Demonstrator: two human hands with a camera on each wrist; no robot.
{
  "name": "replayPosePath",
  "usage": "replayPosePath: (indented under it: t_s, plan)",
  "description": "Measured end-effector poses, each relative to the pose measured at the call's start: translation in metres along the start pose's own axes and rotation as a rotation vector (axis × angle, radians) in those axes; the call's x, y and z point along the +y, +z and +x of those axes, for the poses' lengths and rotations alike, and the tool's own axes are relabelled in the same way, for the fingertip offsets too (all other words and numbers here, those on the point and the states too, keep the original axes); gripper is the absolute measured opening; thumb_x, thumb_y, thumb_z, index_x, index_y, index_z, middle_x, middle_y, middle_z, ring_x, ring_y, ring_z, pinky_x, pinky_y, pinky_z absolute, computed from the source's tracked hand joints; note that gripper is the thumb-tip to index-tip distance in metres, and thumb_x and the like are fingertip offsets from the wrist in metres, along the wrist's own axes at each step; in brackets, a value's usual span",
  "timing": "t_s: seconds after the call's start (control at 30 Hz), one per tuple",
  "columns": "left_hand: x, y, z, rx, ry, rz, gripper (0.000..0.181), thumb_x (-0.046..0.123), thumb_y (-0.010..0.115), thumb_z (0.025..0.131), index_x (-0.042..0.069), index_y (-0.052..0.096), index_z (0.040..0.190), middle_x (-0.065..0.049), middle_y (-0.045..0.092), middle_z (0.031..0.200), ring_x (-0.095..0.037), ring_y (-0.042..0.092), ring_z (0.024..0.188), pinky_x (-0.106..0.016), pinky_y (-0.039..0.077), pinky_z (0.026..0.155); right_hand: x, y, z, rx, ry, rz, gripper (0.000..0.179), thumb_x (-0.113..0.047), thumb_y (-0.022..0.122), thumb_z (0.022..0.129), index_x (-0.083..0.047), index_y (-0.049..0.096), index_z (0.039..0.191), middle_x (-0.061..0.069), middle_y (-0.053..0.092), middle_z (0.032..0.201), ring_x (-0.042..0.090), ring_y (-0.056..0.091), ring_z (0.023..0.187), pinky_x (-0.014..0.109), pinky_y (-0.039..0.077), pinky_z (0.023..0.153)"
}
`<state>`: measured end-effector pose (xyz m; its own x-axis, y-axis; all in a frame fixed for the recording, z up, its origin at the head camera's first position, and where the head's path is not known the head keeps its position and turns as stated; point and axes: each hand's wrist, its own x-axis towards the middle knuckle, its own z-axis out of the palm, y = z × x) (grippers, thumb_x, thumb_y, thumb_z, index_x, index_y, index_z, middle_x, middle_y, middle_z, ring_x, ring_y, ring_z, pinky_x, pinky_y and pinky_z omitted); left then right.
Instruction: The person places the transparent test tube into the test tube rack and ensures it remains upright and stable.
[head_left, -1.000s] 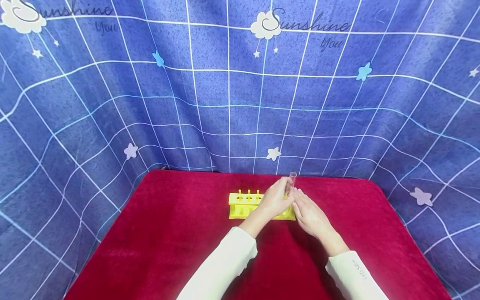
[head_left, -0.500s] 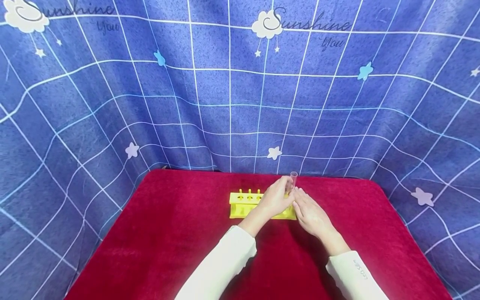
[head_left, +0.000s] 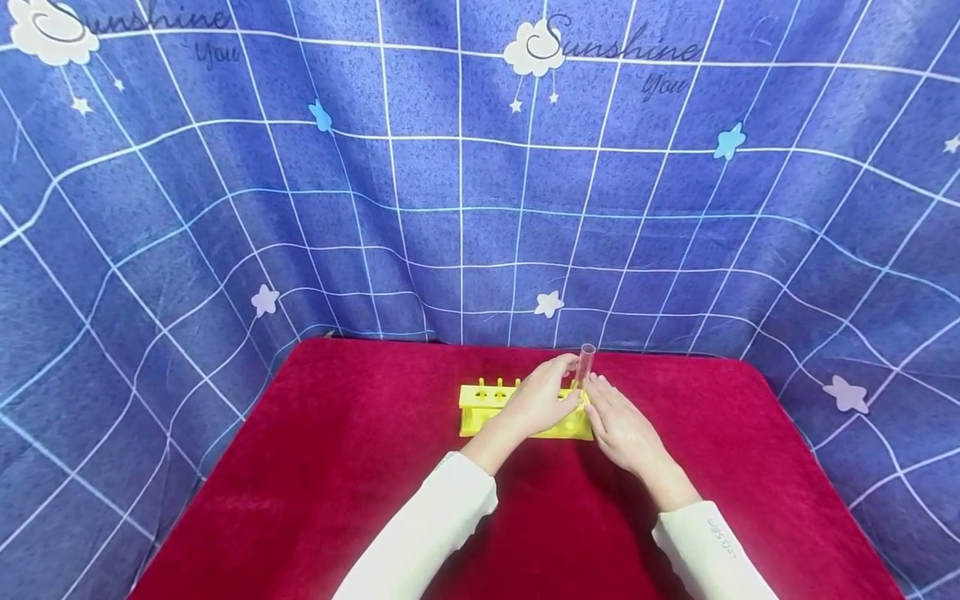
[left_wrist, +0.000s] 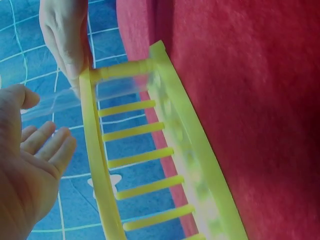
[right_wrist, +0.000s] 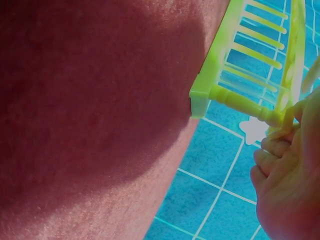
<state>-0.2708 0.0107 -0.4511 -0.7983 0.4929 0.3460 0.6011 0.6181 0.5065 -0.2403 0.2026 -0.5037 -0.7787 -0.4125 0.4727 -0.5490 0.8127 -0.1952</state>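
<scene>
From the head camera, a yellow test-tube rack [head_left: 525, 410] stands on the red cloth [head_left: 360, 467] of the table, before a blue checked curtain [head_left: 300, 183]. A clear test tube [head_left: 584, 367] stands upright in the rack's right-hand end, its open mouth above both hands. The left hand [head_left: 542, 397] lies over the rack just left of the tube, fingers stretched towards it; the fingertips seem to be right at the glass, but this view does not settle whether they touch it. The right hand [head_left: 621, 425] rests at the rack's right end, its straight fingers reaching up beside the tube's lower part. Both forearms wear white sleeves [head_left: 442, 525].

From the left wrist camera, the left hand [left_wrist: 27, 165] is spread and relaxed, thumb and fingers apart and holding nothing. The test tube [left_wrist: 90, 95] passes through the rack [left_wrist: 165, 150] at its end hole, just beyond those fingertips, with a gap between. The fingers [left_wrist: 67, 40] of the right hand press at the rack's top rail, right by the tube.

From the right wrist camera, the right hand [right_wrist: 290, 185] has its fingers bent against the end post of the rack [right_wrist: 240, 65]. The tube itself is too faint here to place; a pale blur at the right edge may be it. The red cloth [right_wrist: 90, 100] fills the left.
</scene>
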Motion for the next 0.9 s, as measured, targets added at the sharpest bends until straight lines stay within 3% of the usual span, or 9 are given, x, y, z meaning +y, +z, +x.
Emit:
replayPosePath:
  t_s: [0.33,0.77,0.9]
  plan:
    - [-0.012,-0.014,-0.015,-0.074,-0.059,0.109,0.063,0.033,0.068,0.093,0.014,0.046,0.149,-0.003,0.056,0.146,-0.020,0.050,0.136,-0.037,0.045,0.109,-0.002,-0.001,0.001,-0.025,0.013,0.003,0.050,-0.012,0.058,0.099,0.011,0.048,0.143,0.029,0.051,0.145,0.043,0.045,0.139,0.052,0.033,0.116]
    - [-0.022,-0.031,-0.029,-0.085,-0.013,0.220,0.060,0.037,0.065,0.094,0.012,0.050,0.146,-0.006,0.049,0.153,-0.023,0.044,0.143,-0.039,0.037,0.116,-0.003,-0.003,0.001,-0.032,0.004,-0.026,0.050,-0.012,0.058,0.099,0.011,0.048,0.143,0.028,0.051,0.146,0.041,0.044,0.141,0.052,0.033,0.116]
    - [-0.027,-0.034,-0.034,-0.079,-0.002,0.241,0.060,0.042,0.063,0.095,0.012,0.051,0.146,-0.007,0.047,0.155,-0.026,0.041,0.145,-0.044,0.037,0.116,-0.003,-0.005,0.001,-0.029,0.004,-0.018,0.051,-0.012,0.059,0.098,0.010,0.048,0.143,0.028,0.051,0.146,0.041,0.044,0.141,0.052,0.033,0.116]
